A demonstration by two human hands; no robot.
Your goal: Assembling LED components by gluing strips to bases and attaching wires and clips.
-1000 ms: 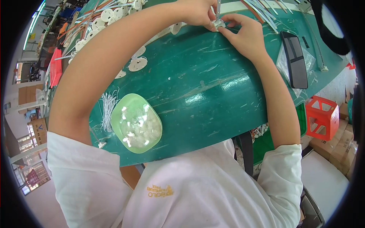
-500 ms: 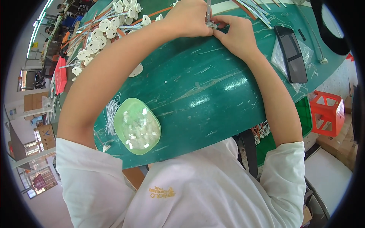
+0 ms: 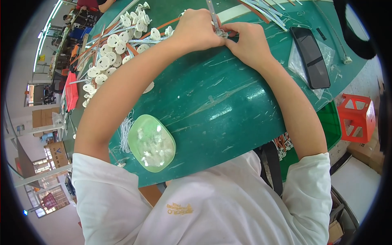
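Note:
At the far side of the green table, my left hand and my right hand meet. Between their fingertips is a small whitish round part, mostly hidden by the fingers. A thin pale metal strip rises from it, apparently joined to it. My left fingers are curled closed around the strip's lower end. The thumb and forefinger of my right hand pinch at the round part's right side. Left of my hands lies a pile of white round discs with pale and brown strips attached.
A light green bowl of small clear and white pieces stands near the front edge, beside white strings. At right, a black phone lies on a plastic bag. More strips lie beyond; an orange stool stands off the table.
The view has shifted slightly, so the table things appear a little lower and to the right at left. Both hands stay together at the round part; the strip now leans more to the left.

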